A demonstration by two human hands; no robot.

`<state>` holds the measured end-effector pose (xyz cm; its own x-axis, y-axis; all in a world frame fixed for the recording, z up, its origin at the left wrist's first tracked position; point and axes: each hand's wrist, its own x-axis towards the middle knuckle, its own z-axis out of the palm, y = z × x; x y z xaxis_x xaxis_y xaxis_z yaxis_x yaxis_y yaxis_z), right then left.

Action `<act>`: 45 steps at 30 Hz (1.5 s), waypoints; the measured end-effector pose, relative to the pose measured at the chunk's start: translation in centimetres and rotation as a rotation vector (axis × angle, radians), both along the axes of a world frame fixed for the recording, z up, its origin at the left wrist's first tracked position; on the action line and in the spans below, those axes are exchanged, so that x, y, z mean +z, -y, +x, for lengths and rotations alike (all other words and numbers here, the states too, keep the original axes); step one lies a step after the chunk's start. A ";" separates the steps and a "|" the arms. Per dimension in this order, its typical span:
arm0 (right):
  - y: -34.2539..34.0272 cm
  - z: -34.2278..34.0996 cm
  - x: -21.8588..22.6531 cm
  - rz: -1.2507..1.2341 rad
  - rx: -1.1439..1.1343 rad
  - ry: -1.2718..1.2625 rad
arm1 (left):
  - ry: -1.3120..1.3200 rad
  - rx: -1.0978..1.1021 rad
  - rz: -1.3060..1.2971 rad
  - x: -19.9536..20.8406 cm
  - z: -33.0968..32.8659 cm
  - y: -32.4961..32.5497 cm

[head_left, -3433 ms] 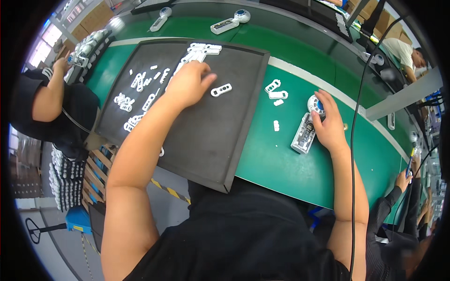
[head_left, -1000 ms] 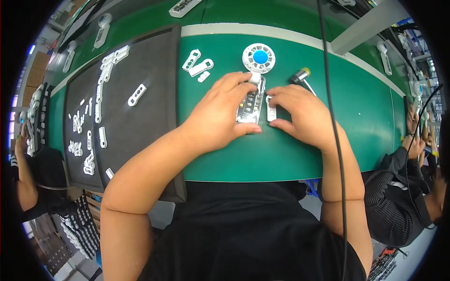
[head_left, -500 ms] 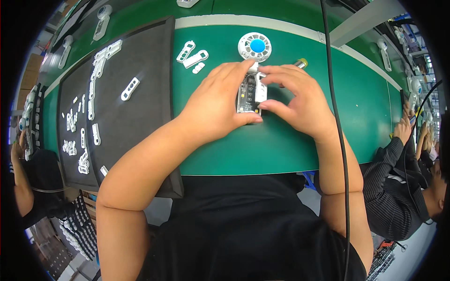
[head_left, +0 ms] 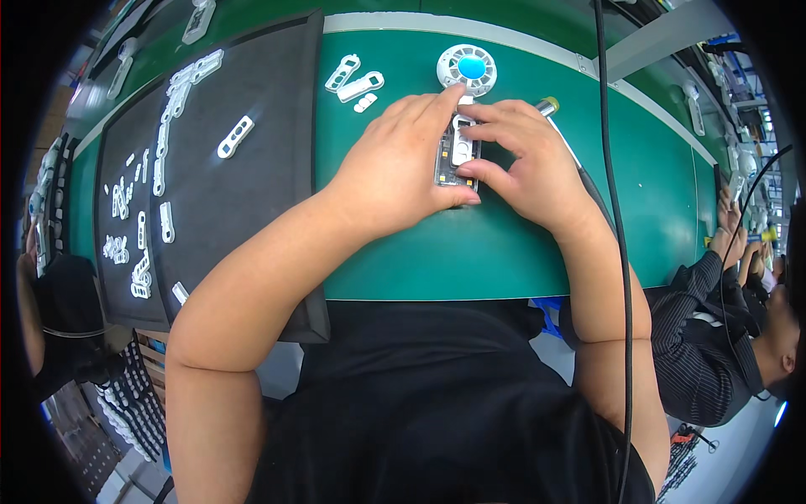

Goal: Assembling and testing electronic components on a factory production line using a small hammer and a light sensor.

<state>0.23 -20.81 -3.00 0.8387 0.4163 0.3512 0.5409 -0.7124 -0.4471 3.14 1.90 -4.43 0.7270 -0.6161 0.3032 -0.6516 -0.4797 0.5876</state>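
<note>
Over the handle (head_left: 445, 177) left fingers (head_left: 444, 104) grip, right fingers (head_left: 491, 133) pinch a white plate (head_left: 462, 149) previously beside it.

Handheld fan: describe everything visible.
The handheld fan lies on the green tabletop, head at the far end. The round white head has slots around a blue centre. The body, clear-edged and plastic-looking, is open, showing internals. The left hand holds its left side; the right hand holds a white oblong piece over the opening. Much is hidden.
</note>
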 end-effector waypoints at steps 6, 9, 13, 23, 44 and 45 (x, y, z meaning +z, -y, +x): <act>0.2 -0.1 -0.3 0.003 0.006 0.015 | 0.005 0.008 0.017 0.0 -0.2 0.0; 0.3 -0.2 -0.3 -0.022 0.006 0.028 | 0.012 0.010 0.027 0.0 -0.3 0.1; 0.3 -0.3 -0.7 -0.063 0.004 0.062 | 0.021 0.018 0.040 0.0 -0.4 0.0; 0.0 -0.6 -1.1 -0.054 0.015 0.107 | 0.162 -0.089 0.174 1.9 -2.2 -1.1; 7.3 -8.5 2.9 -0.258 -0.515 -0.364 | 0.221 -0.104 0.242 0.8 -5.3 -1.5; 5.0 -8.7 3.2 -0.131 -0.375 -0.278 | 0.218 -0.097 0.245 0.8 -5.3 -1.6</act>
<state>-8.50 -25.85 0.22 0.9940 0.0933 0.0574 0.1090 -0.8955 -0.4315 -2.16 3.54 -3.61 0.5956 -0.7531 0.2793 -0.7988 -0.5187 0.3048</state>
